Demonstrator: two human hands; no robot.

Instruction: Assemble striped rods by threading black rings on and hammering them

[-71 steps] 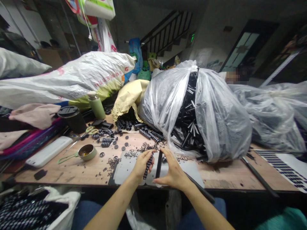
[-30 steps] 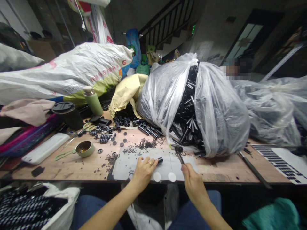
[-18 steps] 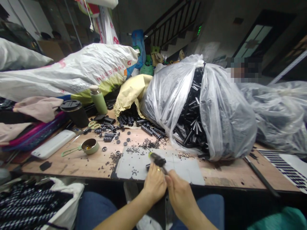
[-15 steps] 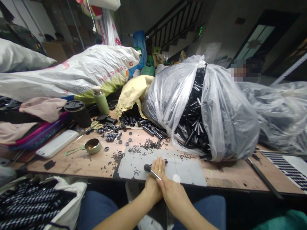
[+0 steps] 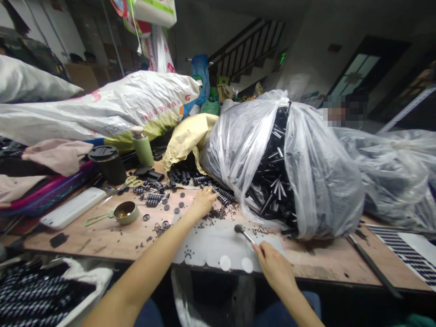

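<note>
Our left hand (image 5: 203, 201) has moved forward to checked rolls (image 5: 225, 196); its grip we cannot tell. A sack (image 5: 97, 276) holds checked rods (image 5: 37, 290), a pan (image 5: 129, 218) something yellowish; our right hand (image 5: 272, 261) clenches a hammer (image 5: 241, 230) over a mat (image 5: 218, 243); a plastic bag (image 5: 316, 177) holds black tubes (image 5: 275, 190).

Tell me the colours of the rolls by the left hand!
The rolls are black and white, clearest in the head view.

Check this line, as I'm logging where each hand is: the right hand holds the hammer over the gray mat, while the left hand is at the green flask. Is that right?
One thing's wrong: the head view shows the left hand at the patterned rods, not the green flask. The right hand does hold the hammer over the gray mat.
</note>
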